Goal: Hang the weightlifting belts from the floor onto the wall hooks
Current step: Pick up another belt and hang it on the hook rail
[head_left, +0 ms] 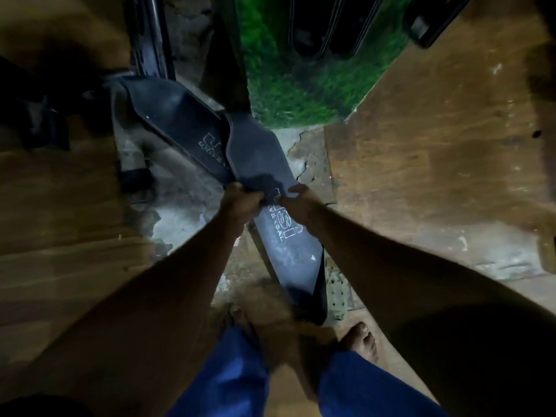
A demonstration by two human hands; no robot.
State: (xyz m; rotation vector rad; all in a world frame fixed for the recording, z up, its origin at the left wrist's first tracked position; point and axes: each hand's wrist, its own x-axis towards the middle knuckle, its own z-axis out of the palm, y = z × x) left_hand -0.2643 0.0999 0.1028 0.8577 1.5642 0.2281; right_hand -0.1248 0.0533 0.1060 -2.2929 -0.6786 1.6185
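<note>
While both arms reach down, the left hand (240,200) and right hand (298,201) each grip the black belt (264,158) between them above the floor (180,218).

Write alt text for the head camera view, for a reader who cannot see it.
Both hands, the left hand and the right hand, grip a black weightlifting belt with white lettering, low over a cracked floor. A second black belt lies beyond it; more dark belts hang against a green wall.
</note>
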